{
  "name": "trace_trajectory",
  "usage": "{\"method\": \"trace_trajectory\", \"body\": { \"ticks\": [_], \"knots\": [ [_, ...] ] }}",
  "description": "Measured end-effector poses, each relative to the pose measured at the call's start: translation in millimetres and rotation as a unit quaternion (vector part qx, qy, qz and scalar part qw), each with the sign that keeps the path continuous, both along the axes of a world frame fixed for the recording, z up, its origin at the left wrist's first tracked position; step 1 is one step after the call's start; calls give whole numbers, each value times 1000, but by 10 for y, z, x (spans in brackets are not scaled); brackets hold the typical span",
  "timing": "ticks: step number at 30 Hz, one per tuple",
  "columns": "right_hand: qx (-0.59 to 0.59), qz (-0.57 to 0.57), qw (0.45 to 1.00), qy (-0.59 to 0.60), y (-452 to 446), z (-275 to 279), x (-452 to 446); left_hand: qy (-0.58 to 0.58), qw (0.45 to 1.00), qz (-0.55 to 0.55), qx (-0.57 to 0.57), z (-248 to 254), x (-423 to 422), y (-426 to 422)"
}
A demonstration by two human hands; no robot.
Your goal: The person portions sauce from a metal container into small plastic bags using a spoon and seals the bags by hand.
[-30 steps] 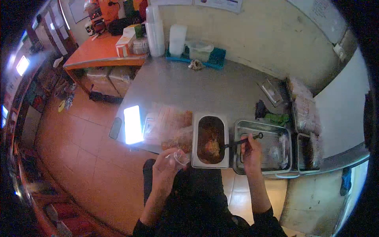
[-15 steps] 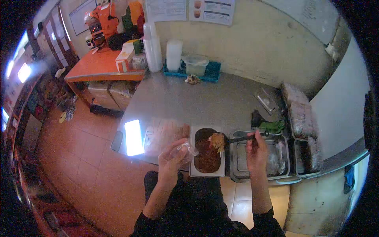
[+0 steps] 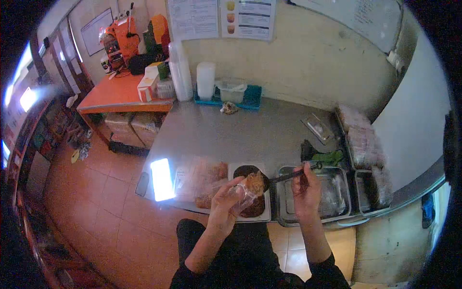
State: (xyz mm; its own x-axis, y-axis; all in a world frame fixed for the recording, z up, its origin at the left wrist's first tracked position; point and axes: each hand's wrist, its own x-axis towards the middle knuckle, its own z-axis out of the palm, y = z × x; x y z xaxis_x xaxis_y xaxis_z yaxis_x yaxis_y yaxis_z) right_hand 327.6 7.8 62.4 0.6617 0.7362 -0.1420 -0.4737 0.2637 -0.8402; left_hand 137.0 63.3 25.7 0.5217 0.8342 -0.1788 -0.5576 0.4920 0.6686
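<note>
My left hand [image 3: 226, 202] is closed on a small clear plastic bag [image 3: 245, 196], its mouth up against the heaped food. My right hand [image 3: 306, 190] grips the dark handle of a ladle [image 3: 284, 177]. Brown, chunky food [image 3: 254, 183] fills the ladle's bowl, which is tilted toward the bag. Beneath both is a white rectangular container [image 3: 266, 214] of dark reddish-brown sauce or stew, partly hidden by my left hand. Whether any food is inside the bag I cannot tell.
An empty-looking metal tray [image 3: 284, 212] stands right of the container, with a smaller tray [image 3: 363, 192] and stacked plastic packs [image 3: 361, 137] beyond. Left lie filled clear bags [image 3: 204, 185] and a bright-screened phone [image 3: 162, 179]. A teal tray [image 3: 252, 98] with tubs sits at the back.
My left hand has moved right with the bag, over the container, to meet the ladle. The loaded ladle has shifted slightly left and tilted. The camera view has tipped upward a little.
</note>
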Motion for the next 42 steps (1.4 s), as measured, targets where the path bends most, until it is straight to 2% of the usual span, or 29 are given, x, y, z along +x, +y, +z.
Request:
{"method": "trace_trajectory", "body": {
  "ticks": [2, 5, 9, 11, 13, 14, 16, 17, 19, 20, 22, 23, 25, 29, 32, 34, 41, 42],
  "knots": [
    [-5, 1, 1000, 2, -8, 6, 8, -9, 1000, -14, 15, -36, -4, 20],
    [-11, 2, 998, -66, 11, 56, 44, 18, 998, -13, 63, -70, 18, 27],
    [7, -29, 988, -151, 69, 207, 40, 36, 997, -11, 70, -25, 53, 9],
    [5, -31, 983, -183, 80, 338, 34, 87, 991, 8, 106, -59, 82, 8],
    [-41, 73, 938, -337, 97, 483, 45, 109, 986, 8, 130, -48, 85, 3],
    [-43, 72, 938, -336, 139, 544, 40, 131, 980, 7, 153, -38, 88, -4],
    [-22, 168, 837, -520, 265, 671, -15, 143, 975, 11, 168, 74, 94, -50],
    [-24, 168, 838, -519, 327, 738, -64, 155, 971, 17, 184, 108, 95, -74],
    [70, 227, 703, -670, 454, 870, -200, 148, 966, 40, 208, -34, 112, -65],
    [69, 230, 704, -668, 503, 932, -272, 141, 960, 63, 233, -88, 110, -72],
    [94, 275, 602, -743, 581, 1030, -408, 136, 969, 75, 191, -15, 93, -125],
    [93, 279, 604, -741, 622, 1054, -453, 130, 976, 85, 153, 6, 80, -148],
    [123, 300, 565, -759, 684, 1086, -531, 113, 979, 93, 142, -76, 61, -146],
    [112, 301, 542, -776, 710, 1184, -652, 49, 989, 92, 110, -108, 22, -138],
    [63, 346, 499, -792, 680, 1275, -709, -3, 995, 87, 54, -108, 13, -142],
    [145, 299, 531, -779, 664, 1212, -750, -17, 995, 85, 50, -151, -13, -131],
    [226, 209, 519, -797, 395, 1077, -722, -85, 992, 87, 39, -108, -120, -107],
    [237, 166, 530, -797, 339, 1045, -713, -90, 991, 96, 37, -80, -127, -97]
  ]
}}
